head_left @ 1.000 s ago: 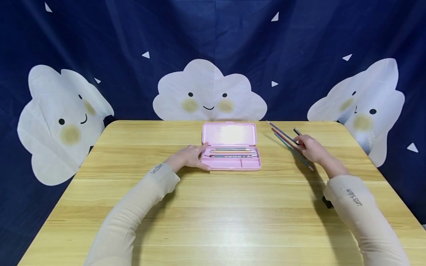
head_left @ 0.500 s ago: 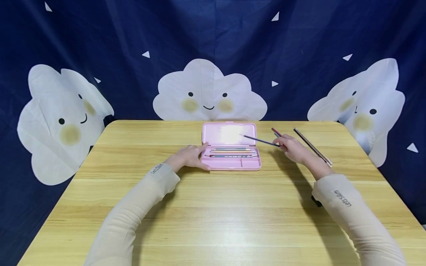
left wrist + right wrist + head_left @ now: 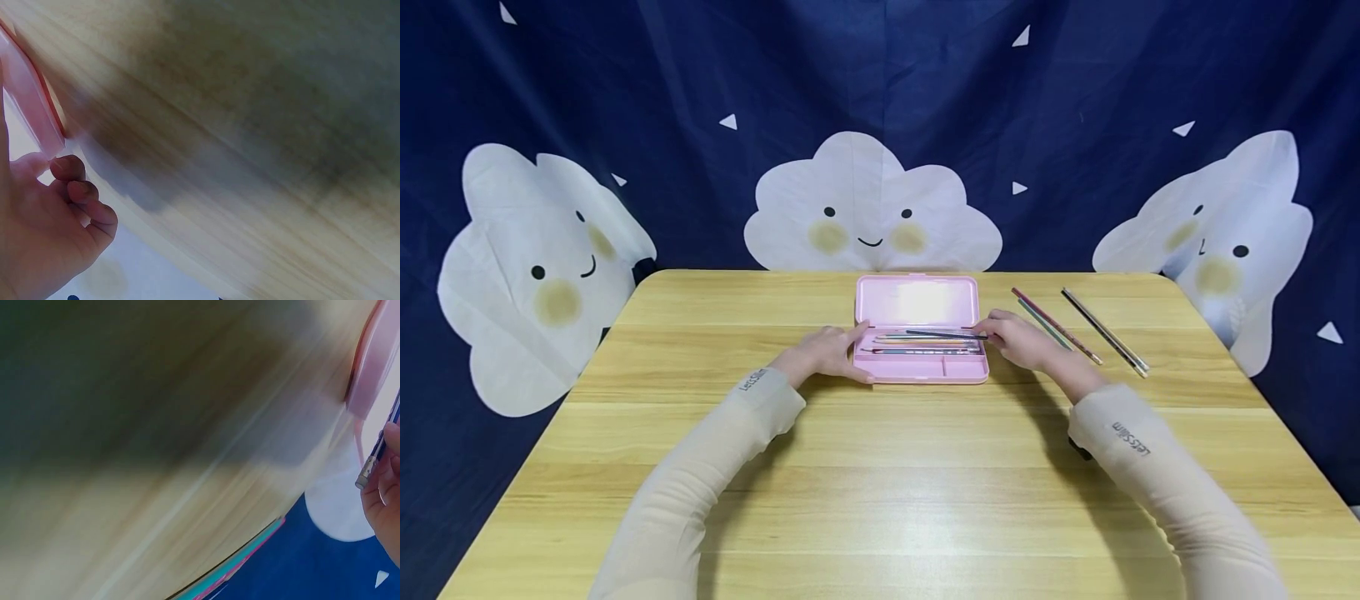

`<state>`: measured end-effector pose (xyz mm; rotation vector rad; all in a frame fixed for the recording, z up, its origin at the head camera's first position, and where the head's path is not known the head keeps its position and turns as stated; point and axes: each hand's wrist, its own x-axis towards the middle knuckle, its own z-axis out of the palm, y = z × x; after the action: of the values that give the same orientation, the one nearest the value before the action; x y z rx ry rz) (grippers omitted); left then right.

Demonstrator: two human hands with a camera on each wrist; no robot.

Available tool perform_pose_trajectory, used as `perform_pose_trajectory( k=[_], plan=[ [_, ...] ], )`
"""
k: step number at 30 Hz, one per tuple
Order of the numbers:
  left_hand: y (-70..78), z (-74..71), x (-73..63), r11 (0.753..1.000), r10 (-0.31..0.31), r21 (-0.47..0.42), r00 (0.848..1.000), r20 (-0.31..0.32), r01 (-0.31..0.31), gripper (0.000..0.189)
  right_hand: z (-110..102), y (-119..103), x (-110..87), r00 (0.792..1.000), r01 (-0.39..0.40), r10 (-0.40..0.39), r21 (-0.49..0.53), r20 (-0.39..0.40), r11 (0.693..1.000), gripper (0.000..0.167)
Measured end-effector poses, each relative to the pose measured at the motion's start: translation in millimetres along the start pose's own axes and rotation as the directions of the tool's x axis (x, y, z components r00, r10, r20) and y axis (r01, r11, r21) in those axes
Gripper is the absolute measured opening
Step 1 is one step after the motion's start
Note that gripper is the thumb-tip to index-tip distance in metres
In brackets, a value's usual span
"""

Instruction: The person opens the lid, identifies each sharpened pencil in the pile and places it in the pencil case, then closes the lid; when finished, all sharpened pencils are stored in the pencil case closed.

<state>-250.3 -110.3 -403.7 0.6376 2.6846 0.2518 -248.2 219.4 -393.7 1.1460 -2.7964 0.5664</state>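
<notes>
A pink pencil case point(image 3: 902, 370) lies with its lid point(image 3: 880, 302) raised at the back. Several pencils point(image 3: 917, 352) fill its long rear compartment; the front compartments hold nothing. My left hand point(image 3: 823, 352) grips the case's left end, one finger at the hinge side and another at the front corner. In the right hand point(image 3: 1017, 340), a dark pencil point(image 3: 940, 334) is pinched near its eraser end, over the rear compartment and roughly parallel to the other pencils. The right wrist view shows the pencil's metal band and eraser point(image 3: 366, 474) sticking out past the fingers.
To the right of the case, a red pencil point(image 3: 1056, 324) and a teal pencil point(image 3: 1043, 322) lie slanted on the wooden table point(image 3: 880, 467). Farther right is a pair of dark pencils point(image 3: 1103, 331). A dark blue cloud-printed curtain point(image 3: 1060, 100) hangs behind the table's back edge.
The right hand has moved left from the loose pencils to the case, bringing the dark pencil with it and turning it level with the compartment. My left hand stays put.
</notes>
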Motion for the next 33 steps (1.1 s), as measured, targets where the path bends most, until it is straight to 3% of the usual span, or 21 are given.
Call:
perform_pose_trajectory(
  k=[16,33],
  plan=[
    [2.5,-3.0,0.2,1.0,0.016,0.009,1.0,0.001,-0.016,0.108,18.2,-16.4,29.6,0.998,0.014,-0.015,0.013,0.062,1.0,0.025],
    [2.1,-2.4,-0.9,1.0,-0.002,-0.015,1.0,0.009,0.002,0.111,24.9,-20.5,36.5,0.996,0.012,-0.015,0.026,0.089,1.0,0.028]
  ],
)
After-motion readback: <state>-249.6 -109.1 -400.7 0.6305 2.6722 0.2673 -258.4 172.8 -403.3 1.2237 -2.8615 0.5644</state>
